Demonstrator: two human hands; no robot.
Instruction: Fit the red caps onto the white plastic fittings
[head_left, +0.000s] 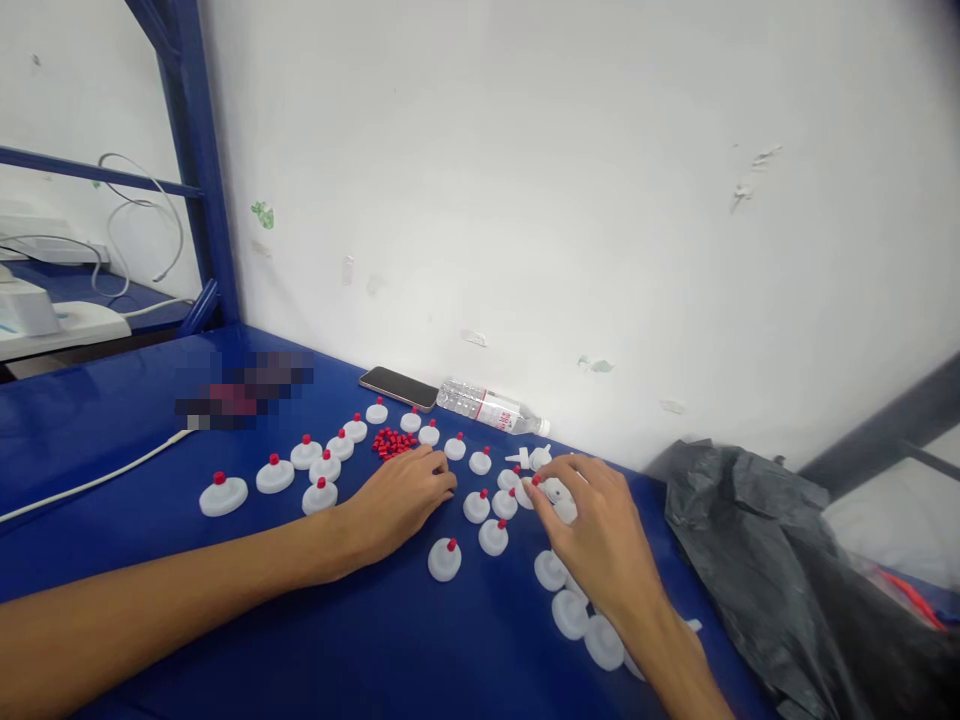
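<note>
My right hand [596,535] is closed with thumb and index finger at the small red cap [535,481] on a white round nozzle lid [524,495]. My left hand [401,495] rests on the table, fingers curled under; whatever they hold is hidden. Just behind it lies a pile of small red caps [391,443]. Several white lids with red caps on their tips stand around both hands, such as a lid [445,562] in front and a lid [223,497] at the far left. White lids without visible red tips [570,615] lie beside and partly under my right forearm.
A phone [399,387] and a clear plastic bottle [491,406] lie along the wall behind the lids. A dark plastic bag [757,560] bulges at the right edge of the blue table [337,650]. A white cable [97,478] crosses the left side.
</note>
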